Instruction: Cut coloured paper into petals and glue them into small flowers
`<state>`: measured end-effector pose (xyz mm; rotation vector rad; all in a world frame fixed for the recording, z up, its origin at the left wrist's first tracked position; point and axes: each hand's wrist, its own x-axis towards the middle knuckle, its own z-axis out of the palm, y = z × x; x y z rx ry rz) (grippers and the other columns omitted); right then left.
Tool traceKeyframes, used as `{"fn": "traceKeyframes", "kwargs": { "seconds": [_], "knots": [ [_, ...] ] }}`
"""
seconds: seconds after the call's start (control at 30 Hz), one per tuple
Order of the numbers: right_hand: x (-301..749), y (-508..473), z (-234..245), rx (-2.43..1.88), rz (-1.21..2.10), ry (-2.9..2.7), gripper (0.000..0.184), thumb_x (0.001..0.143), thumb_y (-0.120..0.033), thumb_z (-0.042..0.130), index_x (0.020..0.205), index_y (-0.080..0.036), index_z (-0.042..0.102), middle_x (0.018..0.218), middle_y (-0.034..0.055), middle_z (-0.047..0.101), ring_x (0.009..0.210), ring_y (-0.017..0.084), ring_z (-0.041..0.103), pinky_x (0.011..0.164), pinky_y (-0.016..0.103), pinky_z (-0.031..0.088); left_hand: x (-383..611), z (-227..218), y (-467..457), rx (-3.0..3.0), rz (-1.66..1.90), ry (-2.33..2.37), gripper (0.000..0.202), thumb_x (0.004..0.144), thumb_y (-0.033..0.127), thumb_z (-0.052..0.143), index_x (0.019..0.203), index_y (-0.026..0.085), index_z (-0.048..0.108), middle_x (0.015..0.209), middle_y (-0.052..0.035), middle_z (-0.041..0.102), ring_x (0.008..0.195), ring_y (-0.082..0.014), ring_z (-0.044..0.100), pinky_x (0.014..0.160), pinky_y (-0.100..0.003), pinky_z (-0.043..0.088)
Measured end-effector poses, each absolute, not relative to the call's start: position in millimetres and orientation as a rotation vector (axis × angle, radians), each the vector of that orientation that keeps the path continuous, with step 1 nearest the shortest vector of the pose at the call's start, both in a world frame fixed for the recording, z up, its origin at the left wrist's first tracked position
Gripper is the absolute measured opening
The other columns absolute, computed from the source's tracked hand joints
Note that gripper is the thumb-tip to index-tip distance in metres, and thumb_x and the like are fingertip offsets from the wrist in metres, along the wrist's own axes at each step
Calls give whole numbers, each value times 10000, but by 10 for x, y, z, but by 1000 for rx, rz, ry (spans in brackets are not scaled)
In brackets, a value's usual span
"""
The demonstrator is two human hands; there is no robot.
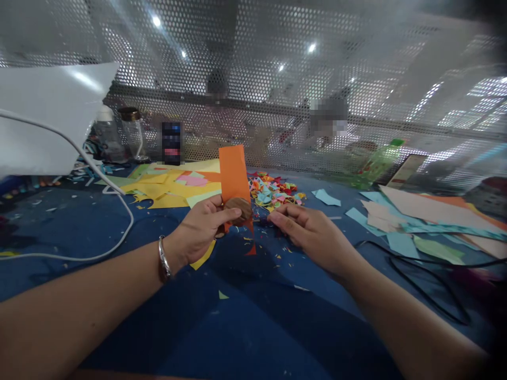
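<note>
My left hand (202, 227), with a silver bracelet at the wrist, is closed on an upright strip of orange paper (233, 171). Pressed against the paper under my thumb is a round brown disc (240, 210) that looks like wood; its lower part is partly hidden. The strip's lower edge looks ragged. To its right, my right hand (307, 227) has thumb and forefinger pinched together; what they hold, if anything, I cannot make out. Just beyond both hands lies a heap of small coloured paper scraps (273, 190). A torn orange piece (252, 249) lies below the strip.
Yellow paper sheets (170, 187) lie at the back left, near a phone (171, 143) and a glass jar (134, 134). A white cable (125, 211) loops on the left. Pale paper sheets (443, 214), a black cable (428, 282) and a green bottle (378, 164) are on the right.
</note>
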<state>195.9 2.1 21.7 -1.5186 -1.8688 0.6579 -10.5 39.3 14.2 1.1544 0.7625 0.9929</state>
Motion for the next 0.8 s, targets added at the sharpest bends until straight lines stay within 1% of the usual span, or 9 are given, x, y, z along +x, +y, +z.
{"fn": "traceKeyframes", "kwargs": {
  "seconds": [0.17,0.3,0.53,0.67,0.8],
  "knots": [
    [1912,-18,215,-1394,874,-1780,431,876,-620,534,816,-195,568,596,-66,342,478,81,261,433,233,196,-57,144,334,1060,998,622,153,702,125,765,841,120,702,770,-31,716,661,-102,607,587,-200,412],
    [1890,-35,203,-1316,1043,-1695,445,853,-642,564,844,-197,549,614,-74,331,468,68,215,413,219,155,-45,116,307,1012,952,620,200,695,130,784,881,126,711,759,-16,714,613,-87,593,547,-192,397],
    [1868,-50,199,-1284,1208,-1564,467,820,-664,602,823,-210,494,602,-95,275,452,53,176,403,205,113,-47,84,283,946,907,538,260,697,139,816,935,133,714,832,-34,741,688,-111,648,605,-201,453],
    [1871,-55,207,-1273,1238,-1545,465,814,-660,616,841,-209,503,601,-99,264,448,49,166,406,204,98,-48,80,282,934,906,507,218,711,134,811,912,125,727,789,-23,730,651,-94,628,600,-196,444],
    [1875,-57,224,-1258,1281,-1529,476,799,-660,633,814,-206,492,604,-100,270,449,43,156,396,199,83,-46,92,280,963,911,509,195,716,136,812,894,121,733,759,-8,718,601,-70,588,609,-195,443]
  ]
}}
